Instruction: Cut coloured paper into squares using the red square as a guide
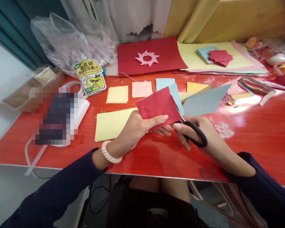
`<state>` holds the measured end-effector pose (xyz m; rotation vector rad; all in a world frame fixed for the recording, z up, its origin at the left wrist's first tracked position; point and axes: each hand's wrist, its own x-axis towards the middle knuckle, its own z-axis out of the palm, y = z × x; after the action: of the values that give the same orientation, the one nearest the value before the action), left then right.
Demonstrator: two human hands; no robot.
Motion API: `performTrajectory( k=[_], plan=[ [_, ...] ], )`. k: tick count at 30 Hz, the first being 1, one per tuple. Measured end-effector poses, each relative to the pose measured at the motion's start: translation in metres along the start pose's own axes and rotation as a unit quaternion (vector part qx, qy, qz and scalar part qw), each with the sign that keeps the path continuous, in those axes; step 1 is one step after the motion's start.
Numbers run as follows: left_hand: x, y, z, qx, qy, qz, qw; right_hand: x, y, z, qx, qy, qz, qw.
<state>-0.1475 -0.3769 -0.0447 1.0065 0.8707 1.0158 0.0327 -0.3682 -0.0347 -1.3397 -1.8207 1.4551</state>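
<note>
Pinched between thumb and fingers of my left hand is a sheet of red paper, raised above the table. My right hand grips black-handled scissors, whose blades run along the red paper's right edge. Whether the blades are parted is hard to make out. Beneath my left hand lies folded yellow paper. Just past the scissors, a light blue sheet sticks up at an angle. Behind the red paper sit small squares of yellow, pink and blue paper.
A pink paper ring rests on dark red sheets at the back. Red squares lie on large yellow paper. At right are pliers-like metal tools and white scraps. A blurred-out device stands left, near a snack pouch.
</note>
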Motion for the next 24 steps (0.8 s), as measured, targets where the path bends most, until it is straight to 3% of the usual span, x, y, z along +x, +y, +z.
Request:
performTrajectory(
  k=[13,24],
  plan=[
    [0.000,0.001,0.000,0.009,-0.014,-0.041,0.999,0.000,0.002,0.003,0.026,0.031,0.031,0.999],
    [0.000,-0.003,0.000,0.025,-0.030,-0.032,0.999,0.001,0.008,0.004,0.057,0.026,0.006,0.998]
  ],
)
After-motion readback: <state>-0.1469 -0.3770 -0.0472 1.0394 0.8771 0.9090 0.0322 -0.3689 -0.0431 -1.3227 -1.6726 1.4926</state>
